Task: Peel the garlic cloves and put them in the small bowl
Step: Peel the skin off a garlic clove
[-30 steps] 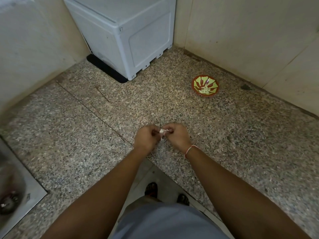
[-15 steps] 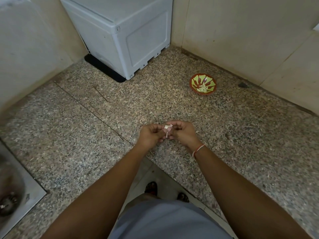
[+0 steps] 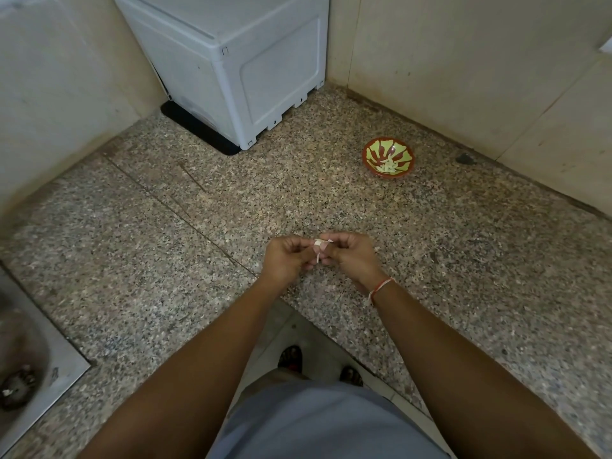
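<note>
Above the speckled granite counter (image 3: 172,266), my left hand (image 3: 286,260) and my right hand (image 3: 349,255) meet fingertip to fingertip. Between them they pinch a small white garlic clove (image 3: 319,242), with a thin strip of skin hanging down from it. Most of the clove is hidden by my fingers. The small bowl (image 3: 388,157), red-rimmed with a green and red pattern, sits on the counter far beyond my right hand, close to the back wall. A few pale pieces lie inside it.
A white plastic box (image 3: 238,61) stands on a black mat in the back corner. A steel sink (image 3: 23,366) is set into the counter at the left edge. Walls close the counter on the left, back and right. A dark spot (image 3: 465,158) marks the counter by the back wall.
Both hands have turned slightly, palms more upward, still working the clove. A strip of skin now hangs from the clove. The camera has tipped a little.
</note>
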